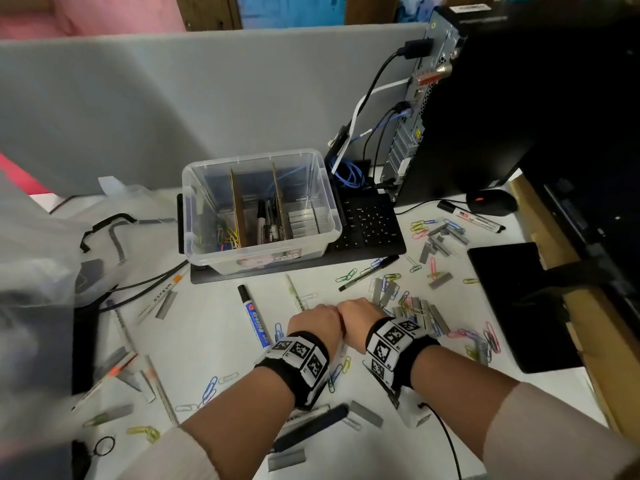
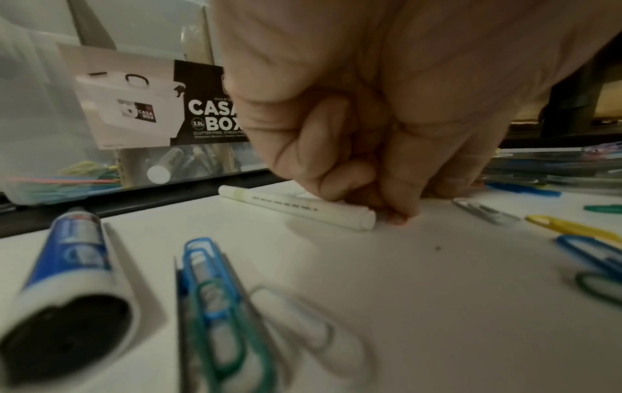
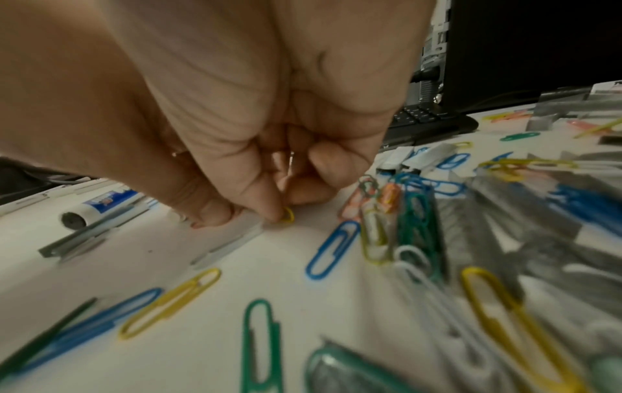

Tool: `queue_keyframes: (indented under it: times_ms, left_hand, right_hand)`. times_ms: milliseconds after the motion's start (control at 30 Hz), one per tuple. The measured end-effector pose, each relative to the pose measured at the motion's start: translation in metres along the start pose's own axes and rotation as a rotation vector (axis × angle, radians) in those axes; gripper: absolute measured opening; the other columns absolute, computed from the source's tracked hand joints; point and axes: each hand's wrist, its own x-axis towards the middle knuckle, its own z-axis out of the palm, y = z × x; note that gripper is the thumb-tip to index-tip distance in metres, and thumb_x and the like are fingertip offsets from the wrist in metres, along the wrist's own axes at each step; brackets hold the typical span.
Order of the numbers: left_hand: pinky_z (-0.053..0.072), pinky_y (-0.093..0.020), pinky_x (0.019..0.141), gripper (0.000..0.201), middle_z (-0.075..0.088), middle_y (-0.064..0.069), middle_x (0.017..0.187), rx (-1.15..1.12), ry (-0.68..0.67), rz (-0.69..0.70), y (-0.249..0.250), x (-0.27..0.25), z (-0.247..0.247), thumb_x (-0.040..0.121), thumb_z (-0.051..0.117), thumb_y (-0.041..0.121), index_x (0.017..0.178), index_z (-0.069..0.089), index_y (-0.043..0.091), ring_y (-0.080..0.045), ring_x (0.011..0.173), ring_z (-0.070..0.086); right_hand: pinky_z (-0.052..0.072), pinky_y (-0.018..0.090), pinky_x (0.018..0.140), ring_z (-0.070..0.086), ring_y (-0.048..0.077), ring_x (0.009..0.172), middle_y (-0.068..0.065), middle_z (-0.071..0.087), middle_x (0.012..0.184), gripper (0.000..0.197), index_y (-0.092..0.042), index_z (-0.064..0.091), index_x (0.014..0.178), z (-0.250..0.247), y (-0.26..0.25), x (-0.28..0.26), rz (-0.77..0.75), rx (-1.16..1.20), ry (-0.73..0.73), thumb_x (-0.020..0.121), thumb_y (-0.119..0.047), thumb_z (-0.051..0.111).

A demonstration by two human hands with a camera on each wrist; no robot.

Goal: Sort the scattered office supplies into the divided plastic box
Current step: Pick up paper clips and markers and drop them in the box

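Observation:
The clear divided box (image 1: pixel 207 251) stands on a black keyboard at the back, with paper clips (image 1: pixel 227 235) in its left part, markers (image 1: pixel 266 220) in the middle and staple strips (image 1: pixel 304 220) on the right. Both hands are down on the white table, side by side. My left hand (image 1: pixel 315 320) (image 2: pixel 370 202) curls its fingers onto the near end of a white pen (image 1: pixel 293 292) (image 2: pixel 303 207) lying flat. My right hand (image 1: pixel 360 315) (image 3: pixel 279 210) pinches a yellow paper clip (image 3: pixel 287 215) against the table. A blue marker (image 1: pixel 254 317) (image 2: pixel 70 244) lies left of the hands.
Coloured paper clips and grey staple strips (image 1: pixel 415 310) lie heaped just right of my right hand, with more scattered all over. A keyboard (image 1: pixel 370 220), computer tower (image 1: pixel 467 98), mouse (image 1: pixel 491 201) and black pad (image 1: pixel 519 306) fill the right. A plastic bag (image 1: pixel 41 237) and cables sit left.

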Motion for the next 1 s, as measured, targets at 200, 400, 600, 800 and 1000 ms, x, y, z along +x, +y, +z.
queue_keyframes:
  times_ms: [200,400,600,800,1000]
  left_hand:
    - [0.045,-0.036,0.088,0.039,0.047,-0.011,0.127,0.085,-0.001,0.048,-0.002,-0.006,0.003,0.091,0.045,0.007,0.130,0.042,0.006,-0.028,0.114,0.054]
    - [0.048,-0.033,0.079,0.031,0.060,-0.011,0.112,-0.097,0.007,0.042,-0.019,-0.013,0.005,0.087,0.046,0.004,0.117,0.045,0.009,-0.028,0.101,0.060]
    - [0.044,-0.028,0.074,0.024,0.061,-0.011,0.109,-0.217,-0.050,0.068,-0.018,-0.026,0.024,0.087,0.043,0.006,0.108,0.053,0.011,-0.028,0.099,0.060]
    - [0.048,-0.028,0.077,0.027,0.063,-0.007,0.107,-0.267,-0.052,0.036,-0.021,-0.031,0.028,0.083,0.045,0.003,0.103,0.057,0.014,-0.026,0.097,0.060]
    - [0.049,-0.032,0.084,0.027,0.060,-0.004,0.107,-0.183,0.031,0.013,-0.018,-0.038,0.029,0.088,0.056,0.035,0.106,0.059,0.015,-0.023,0.099,0.059]
  right_hand:
    - [0.048,0.035,0.080,0.054,0.026,0.088,0.008,0.055,0.098,0.016,-0.016,0.055,0.086,0.001,0.017,-0.021,-0.159,0.025,0.030,0.082,-0.001,0.049]
    - [0.042,0.030,0.081,0.053,0.028,0.097,0.008,0.055,0.107,0.020,-0.012,0.061,0.100,0.019,0.024,-0.026,-0.337,-0.054,0.027,0.090,-0.005,0.046]
    - [0.035,0.027,0.070,0.055,0.028,0.095,0.011,0.057,0.104,0.028,-0.011,0.059,0.107,0.019,0.022,-0.023,-0.378,-0.153,0.010,0.086,0.002,0.046]
    - [0.039,0.032,0.076,0.055,0.028,0.100,0.011,0.058,0.108,0.033,-0.010,0.054,0.107,0.013,0.015,-0.025,-0.309,-0.186,-0.022,0.081,0.008,0.045]
    - [0.031,0.028,0.067,0.049,0.025,0.086,0.005,0.049,0.094,0.028,-0.015,0.055,0.098,0.012,0.016,-0.024,-0.315,-0.163,-0.032,0.082,0.005,0.045]
